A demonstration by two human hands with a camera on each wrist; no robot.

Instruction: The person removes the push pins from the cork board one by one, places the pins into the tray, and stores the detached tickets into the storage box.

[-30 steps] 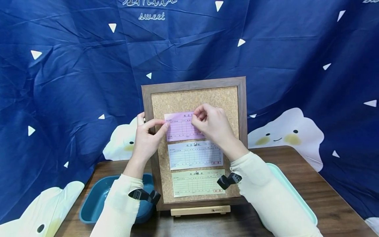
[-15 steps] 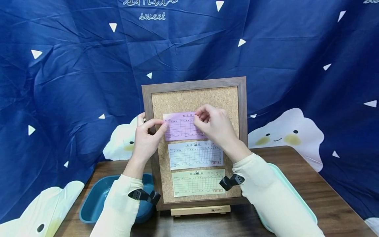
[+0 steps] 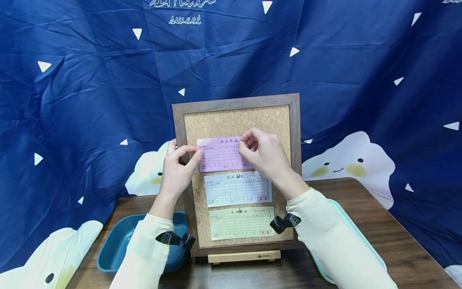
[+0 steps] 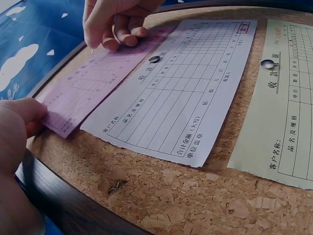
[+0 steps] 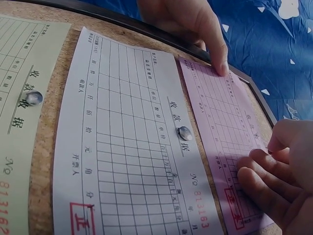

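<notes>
A pink receipt slip (image 3: pixel 218 154) lies against the cork board (image 3: pixel 234 120), above a white receipt slip (image 3: pixel 231 194) and a green receipt slip (image 3: pixel 231 226). My left hand (image 3: pixel 177 170) pinches the pink slip's left edge with thumb and index finger, and other fingers go behind the board's frame. Over the pink slip's right half is my right hand (image 3: pixel 265 152), thumb and index finger pinched together. From these fingertips a thin pin point (image 4: pixel 92 50) shows in the left wrist view; its head is hidden. Silver pushpins (image 5: pixel 184 133) hold the white and green slips.
The brown-framed board leans on a wooden stand (image 3: pixel 245 257) on the dark table (image 3: pixel 390 216). To the left is a blue bin (image 3: pixel 112 245), partly behind my sleeve. A mint tray (image 3: pixel 355 233) lies on the right under my forearm. A blue cloth (image 3: pixel 231 56) hangs behind.
The pink slip has shifted slightly left along with my left hand. My right hand has moved a little to the right, its fingers still pinched.
</notes>
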